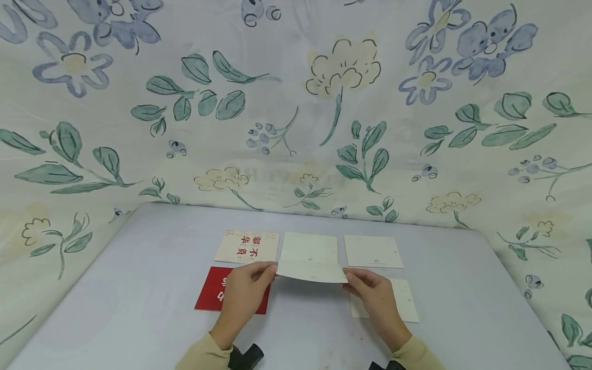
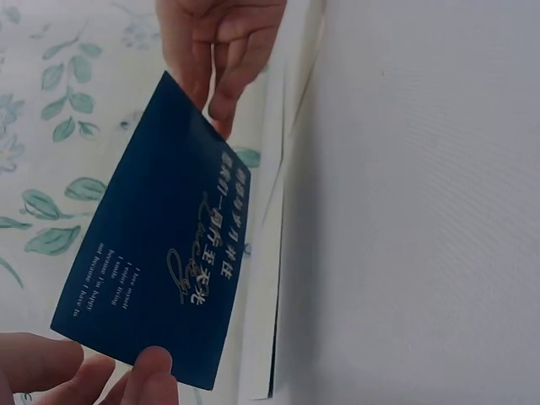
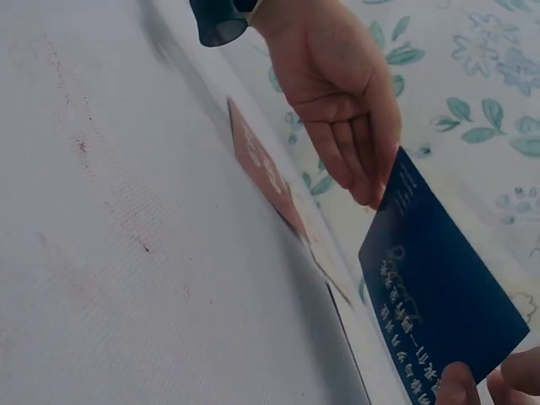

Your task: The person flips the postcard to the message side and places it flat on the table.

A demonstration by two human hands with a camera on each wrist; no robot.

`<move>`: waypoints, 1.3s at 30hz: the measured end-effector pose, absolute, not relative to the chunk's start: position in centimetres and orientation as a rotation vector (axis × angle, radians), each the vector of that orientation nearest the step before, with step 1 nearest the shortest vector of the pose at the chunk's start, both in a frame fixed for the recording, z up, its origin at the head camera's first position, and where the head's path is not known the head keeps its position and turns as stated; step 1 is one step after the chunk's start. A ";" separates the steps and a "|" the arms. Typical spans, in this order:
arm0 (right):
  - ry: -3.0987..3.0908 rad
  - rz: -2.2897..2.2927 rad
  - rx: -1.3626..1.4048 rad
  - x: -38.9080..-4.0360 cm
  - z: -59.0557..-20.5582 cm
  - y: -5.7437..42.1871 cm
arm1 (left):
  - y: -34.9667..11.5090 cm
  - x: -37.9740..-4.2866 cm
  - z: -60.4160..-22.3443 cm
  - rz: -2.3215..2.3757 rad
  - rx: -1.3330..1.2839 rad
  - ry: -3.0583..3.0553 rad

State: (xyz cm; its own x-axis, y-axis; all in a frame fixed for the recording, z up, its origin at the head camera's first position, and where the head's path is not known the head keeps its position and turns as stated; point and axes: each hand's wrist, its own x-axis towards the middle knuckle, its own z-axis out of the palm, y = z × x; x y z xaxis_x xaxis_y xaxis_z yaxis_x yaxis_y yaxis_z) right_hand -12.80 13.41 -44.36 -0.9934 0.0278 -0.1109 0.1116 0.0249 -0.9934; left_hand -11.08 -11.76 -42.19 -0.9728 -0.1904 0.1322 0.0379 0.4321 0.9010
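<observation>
A postcard point(image 1: 312, 272) is stretched level between my two hands above the table. Its cream side faces up in the head view; its underside is dark blue with pale lettering in the left wrist view. My left hand point(image 1: 245, 290) pinches one end between thumb and fingers, over a red card point(image 1: 210, 293) with white characters. At the other end my right hand point(image 1: 374, 298) pinches the corner, above a cream card point(image 1: 406, 303) that it partly covers. Just behind the held postcard lies another cream card point(image 1: 309, 245), its near edge hidden.
At the back left lies a cream card with red characters point(image 1: 247, 246). A plain cream card point(image 1: 373, 252) lies at the back right. The cards form two rows on the white table point(image 1: 139, 288), and a flowered cloth point(image 1: 277, 103) hangs behind.
</observation>
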 end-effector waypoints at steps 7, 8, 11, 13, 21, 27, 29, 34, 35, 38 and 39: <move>2.216 -2.122 0.146 -12.7 -44.2 13.4 | -11.8 -10.9 -41.8 -1.578 0.134 -2.479; 2.229 -2.112 0.151 -12.6 -44.1 13.4 | -11.8 -10.9 -41.7 -1.580 0.135 -2.481; 2.271 -2.071 0.164 -12.6 -44.1 13.4 | -11.8 -10.9 -41.6 -1.584 0.138 -2.488; 2.298 -2.044 0.169 -12.5 -44.0 13.4 | -11.8 -10.8 -41.6 -1.580 0.147 -2.499; 2.401 -1.933 0.154 -12.3 -44.0 13.4 | -11.9 -10.8 -41.6 -1.470 0.177 -2.575; 2.489 -1.846 0.150 -12.3 -44.1 13.4 | -11.8 -10.7 -41.7 -1.411 0.179 -2.642; 2.506 -1.823 0.141 -12.2 -44.2 13.4 | -11.8 -10.7 -41.7 -1.404 0.176 -2.657; 2.548 -1.759 0.107 -12.1 -44.1 13.4 | -11.7 -10.7 -41.7 -1.365 0.169 -2.691; 2.553 -1.751 0.102 -12.1 -44.1 13.4 | -11.7 -10.7 -41.8 -1.357 0.170 -2.699; 2.581 -1.712 0.079 -12.0 -44.0 13.3 | -11.7 -10.7 -41.8 -1.341 0.160 -2.718; 2.590 -1.701 0.068 -12.0 -43.9 13.3 | -11.7 -10.7 -41.8 -1.342 0.156 -2.722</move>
State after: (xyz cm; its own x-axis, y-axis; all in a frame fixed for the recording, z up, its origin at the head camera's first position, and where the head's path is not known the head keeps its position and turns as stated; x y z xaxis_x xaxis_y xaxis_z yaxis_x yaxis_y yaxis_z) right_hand -11.99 13.32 -43.94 -0.9982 0.0134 -0.0590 0.0595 0.3972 -0.9158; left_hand -10.66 -11.66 -41.81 -0.9895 -0.1369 0.0465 -0.0465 0.6059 0.7942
